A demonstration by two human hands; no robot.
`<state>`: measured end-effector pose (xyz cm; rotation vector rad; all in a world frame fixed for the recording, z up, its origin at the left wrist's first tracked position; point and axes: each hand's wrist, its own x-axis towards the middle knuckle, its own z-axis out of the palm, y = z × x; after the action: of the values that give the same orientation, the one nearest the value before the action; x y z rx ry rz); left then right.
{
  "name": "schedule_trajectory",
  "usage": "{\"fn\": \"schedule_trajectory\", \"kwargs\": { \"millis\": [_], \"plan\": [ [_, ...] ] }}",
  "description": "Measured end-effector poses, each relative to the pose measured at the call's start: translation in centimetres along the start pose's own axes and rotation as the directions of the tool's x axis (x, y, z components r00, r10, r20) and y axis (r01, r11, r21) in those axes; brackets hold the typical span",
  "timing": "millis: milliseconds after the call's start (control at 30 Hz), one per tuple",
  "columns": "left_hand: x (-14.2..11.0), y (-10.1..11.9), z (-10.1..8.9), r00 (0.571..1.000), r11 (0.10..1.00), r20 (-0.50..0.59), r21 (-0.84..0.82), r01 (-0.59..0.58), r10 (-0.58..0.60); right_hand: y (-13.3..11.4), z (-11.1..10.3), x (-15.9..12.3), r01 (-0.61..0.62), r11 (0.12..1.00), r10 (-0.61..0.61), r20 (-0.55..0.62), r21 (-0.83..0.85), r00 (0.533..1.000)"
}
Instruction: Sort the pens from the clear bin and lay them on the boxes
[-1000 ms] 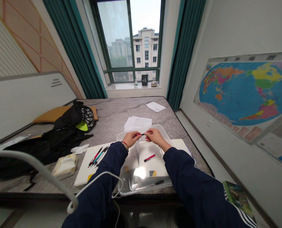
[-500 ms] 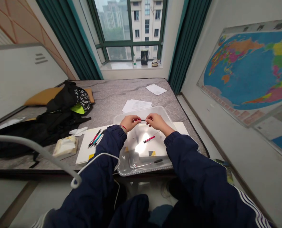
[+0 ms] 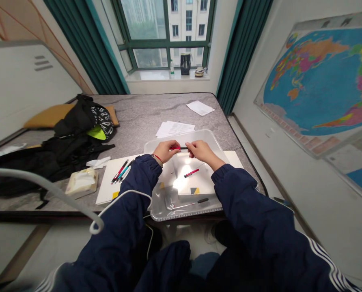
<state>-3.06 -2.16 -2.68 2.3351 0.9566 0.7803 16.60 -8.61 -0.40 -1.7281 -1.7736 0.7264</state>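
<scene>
While I follow from the head camera, my left hand [image 3: 170,151] and right hand [image 3: 203,151] are both closed in a pinch, facing each other over a clear plastic tray [image 3: 199,132]. Between them, a slim pen [image 3: 181,148] is held level, its red end at the left hand and its dark barrel running toward the right. Below the right hand, a red-and-black marker [image 3: 191,173] lies inside the tray, and nearer me a black pen [image 3: 203,200] lies there too. Left of the left hand, a small bunch of pens [image 3: 120,172] lies on a white board [image 3: 106,190]. From how things lie, I judge that only the pinched pen is in work, while the others lie loose. The fingers hide its middle, so I cannot tell whether it is one piece or a cap and body. The left sleeve [image 3: 135,211] cuts off part of the board, and I cannot count the bunched pens reliably.
</scene>
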Motion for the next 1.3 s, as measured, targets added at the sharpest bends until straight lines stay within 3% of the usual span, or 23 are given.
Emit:
{"fn": "schedule_trajectory", "kwargs": {
  "millis": [200,533,867,933,1033,1100,1167,1200,1300],
  "plan": [
    [-0.1,0.1,0.1,1.0,1.0,0.021,-0.012,0.008,-0.008,-0.1,0.2,-0.3,0.109,0.993,-0.112,-0.101,-0.033,0.989],
    [-0.1,-0.2,0.3,0.996,0.999,0.083,0.034,0.019,-0.022,-0.3,0.1,-0.4,0.036,0.975,-0.042,-0.022,-0.218,0.999],
    [-0.6,-0.2,1.0,0.933,0.993,0.345,0.082,0.08,-0.103,-0.5,0.9,-0.8,0.029,0.945,0.02,0.146,-0.325,0.989],
    [-0.7,-0.2,1.1,0.93,0.985,0.337,0.133,0.106,-0.145,-0.7,1.1,-1.0,0.021,0.946,0.02,0.121,-0.324,0.992],
    [-0.6,-0.4,0.9,0.948,0.954,0.218,0.243,0.175,-0.23,-1.3,1.5,-1.4,0.038,0.941,-0.027,0.038,-0.337,0.999],
    [-0.3,-0.5,0.7,0.962,0.945,0.137,0.265,0.193,-0.235,-1.7,2.1,-1.8,0.125,0.936,-0.096,0.103,-0.33,0.99],
    [-0.1,-0.4,0.5,0.974,0.955,0.097,0.235,0.179,-0.206,-2.1,3.3,-2.4,0.264,0.925,-0.175,0.311,-0.273,0.934],
    [0.0,-0.4,0.4,0.978,0.963,0.09,0.212,0.168,-0.19,-2.3,4.0,-2.7,0.335,0.916,-0.211,0.442,-0.222,0.872],
    [0.0,-0.1,0.3,0.986,0.978,0.074,0.159,0.139,-0.152,-2.4,6.7,-4.0,0.455,0.886,-0.247,0.742,-0.087,0.623]
  ]
}}
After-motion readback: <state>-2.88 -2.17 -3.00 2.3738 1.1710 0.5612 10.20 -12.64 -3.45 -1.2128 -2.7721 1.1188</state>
